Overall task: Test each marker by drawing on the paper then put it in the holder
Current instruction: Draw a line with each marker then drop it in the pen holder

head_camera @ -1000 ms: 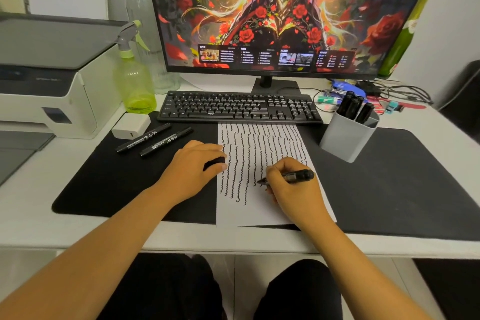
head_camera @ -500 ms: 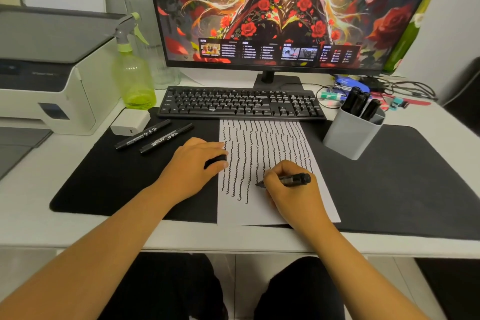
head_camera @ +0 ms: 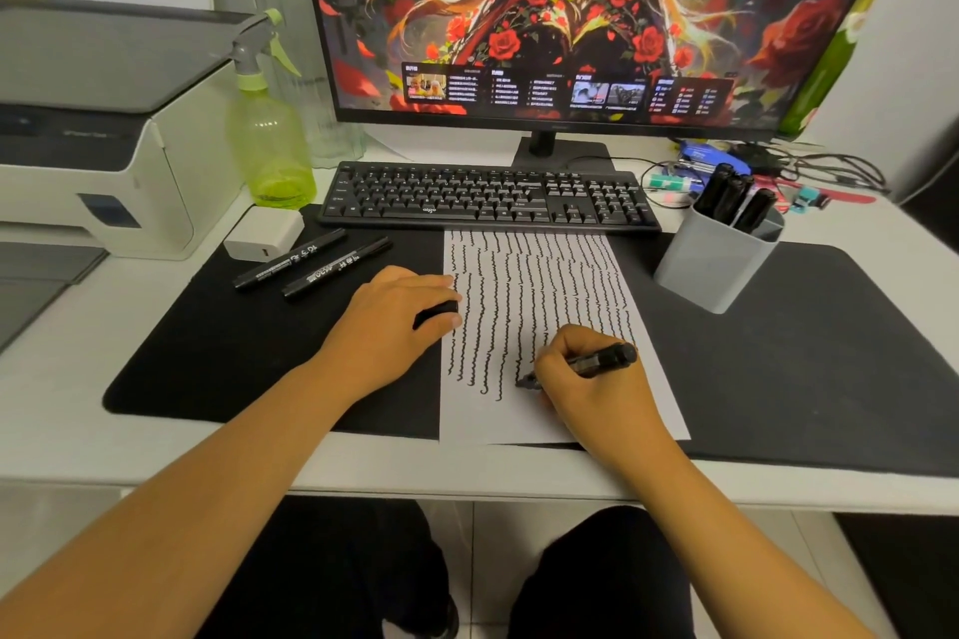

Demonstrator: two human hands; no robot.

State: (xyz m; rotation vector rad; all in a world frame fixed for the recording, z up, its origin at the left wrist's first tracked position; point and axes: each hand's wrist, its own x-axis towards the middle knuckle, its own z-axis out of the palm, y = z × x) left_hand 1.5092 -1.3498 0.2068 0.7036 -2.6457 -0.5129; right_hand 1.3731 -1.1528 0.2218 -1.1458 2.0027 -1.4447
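Note:
A white sheet of paper lies on the black desk mat, filled with several wavy black lines. My right hand grips a black marker with its tip touching the paper at the end of a wavy line. My left hand rests on the paper's left edge and holds the marker's black cap. Two capped black markers lie on the mat to the left. A grey holder at the right contains several black markers.
A black keyboard sits behind the paper, under a monitor. A green spray bottle, a white charger and a printer stand at the left. Cables and small clutter lie behind the holder.
My right hand has drawn the wavy line a little further down the paper towards me. My left hand has stayed where it was.

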